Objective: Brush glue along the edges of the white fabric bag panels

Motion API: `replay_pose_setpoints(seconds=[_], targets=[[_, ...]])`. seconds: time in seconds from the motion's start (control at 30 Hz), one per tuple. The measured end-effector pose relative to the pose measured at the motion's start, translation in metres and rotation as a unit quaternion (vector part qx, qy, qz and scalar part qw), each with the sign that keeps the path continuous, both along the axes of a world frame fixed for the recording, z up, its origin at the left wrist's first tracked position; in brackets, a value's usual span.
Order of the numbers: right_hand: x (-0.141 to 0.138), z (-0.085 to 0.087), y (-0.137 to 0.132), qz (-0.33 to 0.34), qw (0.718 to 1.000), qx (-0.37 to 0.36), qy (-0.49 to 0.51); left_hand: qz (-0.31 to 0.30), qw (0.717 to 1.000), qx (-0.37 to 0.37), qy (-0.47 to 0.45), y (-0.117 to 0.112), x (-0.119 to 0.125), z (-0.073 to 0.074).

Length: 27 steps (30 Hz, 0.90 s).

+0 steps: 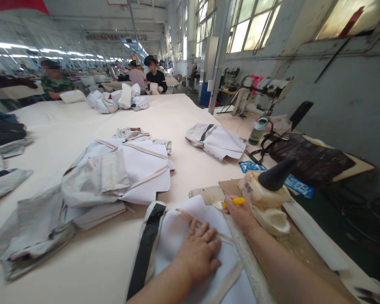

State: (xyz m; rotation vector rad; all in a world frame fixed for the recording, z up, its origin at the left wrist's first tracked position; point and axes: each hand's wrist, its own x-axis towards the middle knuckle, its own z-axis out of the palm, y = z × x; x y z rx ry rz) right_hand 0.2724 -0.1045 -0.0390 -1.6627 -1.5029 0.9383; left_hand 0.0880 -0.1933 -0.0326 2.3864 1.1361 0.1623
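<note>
Your left hand point(198, 252) presses flat, fingers spread, on the white fabric piece point(183, 236) while your right hand point(240, 213) pinches a yellow marker point(236, 202).

garment factory: long cutting table point(183, 114), fabric stacks point(114, 173), sewing machine point(259, 88), seated workers point(155, 76).

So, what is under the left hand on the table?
The left hand lies flat on a white fabric piece with a black strip and beige tape. Whatever lies under the fabric is covered.
</note>
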Motion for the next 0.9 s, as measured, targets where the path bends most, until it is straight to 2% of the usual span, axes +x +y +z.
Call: replay_pose_setpoints(seconds=[0.13,0.23,0.37,0.5,0.57,0.67,0.73,0.8,0.9], targets=[[0.016,0.013,-0.048,0.045,0.996,-0.063,-0.04,0.002,1.0,0.008,-0.013,0.0,-0.001,-0.003],[0.02,0.023,-0.058,0.064,0.991,-0.106,-0.048,0.002,1.0,0.018,-0.009,-0.001,0.001,-0.006],[0.019,0.021,-0.057,0.029,0.998,-0.062,0.001,0.004,1.0,0.03,0.001,-0.001,0.003,-0.009],[0.026,0.02,-0.086,0.053,0.995,-0.082,-0.02,0.005,1.0,0.03,-0.003,-0.001,0.003,-0.01],[0.028,0.022,-0.096,0.079,0.994,-0.061,-0.035,0.006,0.999,0.033,-0.003,-0.001,0.003,-0.009],[0.025,0.023,-0.086,0.094,0.994,0.012,-0.044,0.005,0.999,0.038,0.0,-0.002,0.004,-0.007],[0.022,0.02,-0.074,0.066,0.996,0.047,-0.041,0.001,0.999,0.041,0.003,-0.003,0.004,-0.007],[0.023,0.016,-0.071,0.049,0.997,0.049,-0.042,-0.002,0.999,0.047,0.008,-0.002,0.004,-0.009],[0.031,0.012,-0.099,0.074,0.996,0.009,-0.058,-0.004,0.999,0.05,0.017,0.001,0.004,-0.011]])
